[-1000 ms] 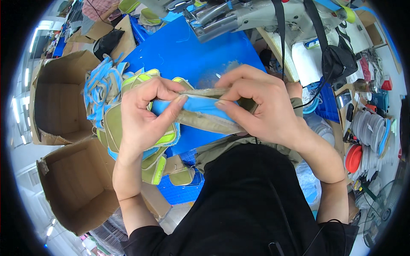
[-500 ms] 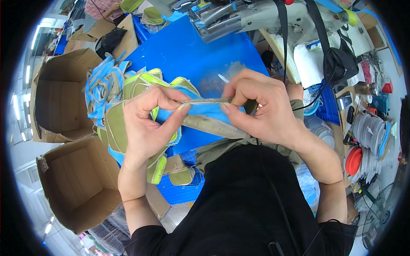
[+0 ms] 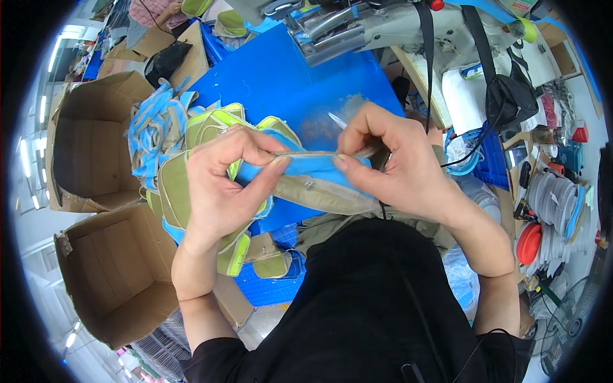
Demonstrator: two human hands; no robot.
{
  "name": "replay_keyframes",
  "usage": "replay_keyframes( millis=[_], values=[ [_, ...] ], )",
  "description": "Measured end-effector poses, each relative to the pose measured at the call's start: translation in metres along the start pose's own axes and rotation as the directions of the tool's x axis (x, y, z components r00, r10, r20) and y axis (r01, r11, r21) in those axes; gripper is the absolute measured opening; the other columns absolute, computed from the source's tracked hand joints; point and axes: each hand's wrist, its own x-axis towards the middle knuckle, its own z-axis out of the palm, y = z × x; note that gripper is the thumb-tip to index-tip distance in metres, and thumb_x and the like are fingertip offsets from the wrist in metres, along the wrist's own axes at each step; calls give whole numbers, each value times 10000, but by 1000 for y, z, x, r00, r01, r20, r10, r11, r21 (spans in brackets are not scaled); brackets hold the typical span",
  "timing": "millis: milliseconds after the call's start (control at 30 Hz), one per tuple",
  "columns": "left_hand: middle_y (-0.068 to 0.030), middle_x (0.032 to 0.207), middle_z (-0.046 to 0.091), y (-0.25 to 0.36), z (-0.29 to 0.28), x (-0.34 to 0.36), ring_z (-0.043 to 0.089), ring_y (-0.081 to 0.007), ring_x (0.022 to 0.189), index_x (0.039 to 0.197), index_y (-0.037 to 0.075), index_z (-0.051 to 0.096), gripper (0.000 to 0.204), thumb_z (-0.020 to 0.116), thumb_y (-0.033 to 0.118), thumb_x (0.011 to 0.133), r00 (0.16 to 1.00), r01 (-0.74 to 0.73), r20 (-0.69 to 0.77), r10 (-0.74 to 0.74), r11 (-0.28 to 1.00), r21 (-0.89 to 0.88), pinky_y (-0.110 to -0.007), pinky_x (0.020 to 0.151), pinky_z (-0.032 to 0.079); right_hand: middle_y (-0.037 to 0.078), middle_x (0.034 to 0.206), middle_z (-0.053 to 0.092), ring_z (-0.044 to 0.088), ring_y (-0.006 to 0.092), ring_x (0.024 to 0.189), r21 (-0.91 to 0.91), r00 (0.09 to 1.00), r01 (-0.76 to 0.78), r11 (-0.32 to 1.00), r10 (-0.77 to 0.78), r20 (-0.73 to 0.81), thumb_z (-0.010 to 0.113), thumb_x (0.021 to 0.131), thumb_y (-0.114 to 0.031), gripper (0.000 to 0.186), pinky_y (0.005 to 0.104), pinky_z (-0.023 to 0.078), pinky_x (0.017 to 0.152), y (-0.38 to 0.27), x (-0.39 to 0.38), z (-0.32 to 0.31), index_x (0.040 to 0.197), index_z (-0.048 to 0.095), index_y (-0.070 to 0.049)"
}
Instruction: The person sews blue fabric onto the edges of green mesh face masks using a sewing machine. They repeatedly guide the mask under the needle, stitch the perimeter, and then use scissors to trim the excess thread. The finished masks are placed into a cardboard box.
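Observation:
A blue and khaki fabric piece (image 3: pixel 325 191) is stretched between my hands, its khaki edge pulled into a nearly straight line. My left hand (image 3: pixel 227 172) pinches one end of that edge between thumb and fingers. At the other end, my right hand (image 3: pixel 393 150) grips it in the same way. A pointed metal tip (image 3: pixel 336 120) sticks out beside my right fingers; the rest of that tool is hidden. Close to my left hand lies a pile of khaki sewn pieces (image 3: pixel 174 185) with lime-green trim.
Under my hands is a blue work surface (image 3: pixel 255 70). A sewing machine (image 3: pixel 383 29) stands at the far right side. Two open cardboard boxes (image 3: pixel 96 140) are on the left, near a heap of blue and grey straps (image 3: pixel 156 127). A black pouch (image 3: pixel 511 96) hangs at right.
The fabric's lower khaki part has turned to show more of its face. Both hands have shifted slightly and keep their pinch on the edge.

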Motion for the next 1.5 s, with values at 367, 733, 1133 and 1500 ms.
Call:
replay_keyframes(
  millis=[367,733,1133,1500],
  values=[
    [-98,860,706,-5,-27,61,656,-134,808,724,25,562,241,786,-41,782,935,87,352,-45,991,-105,-271,736,511,-2,802,648,566,64,725,230,904,-356,906,272,328,710,923,-78,227,252,461,645,-2,13,-11,1131,718,13],
    [-87,994,727,-59,-54,150,640,-102,914,972,16,689,269,849,179,829,799,321,563,-212,942,-102,-274,785,518,78,1059,724,670,103,910,736,869,-466,491,411,276,692,957,-91,285,259,539,821,24,47,7,1201,670,55],
    [-75,1130,709,-138,-80,206,666,-205,988,1274,77,638,493,811,176,823,948,222,289,-133,928,-298,-356,911,553,116,1061,714,681,127,912,878,872,-302,372,480,97,693,955,-80,286,271,558,803,29,83,15,1194,653,70],
    [-80,1115,713,-114,-95,220,672,-201,969,1241,58,642,442,783,189,843,950,128,284,-126,992,12,-343,866,549,111,995,718,678,120,864,926,870,-207,314,493,27,741,919,-79,220,261,552,767,28,85,28,1084,674,50]
  ],
)
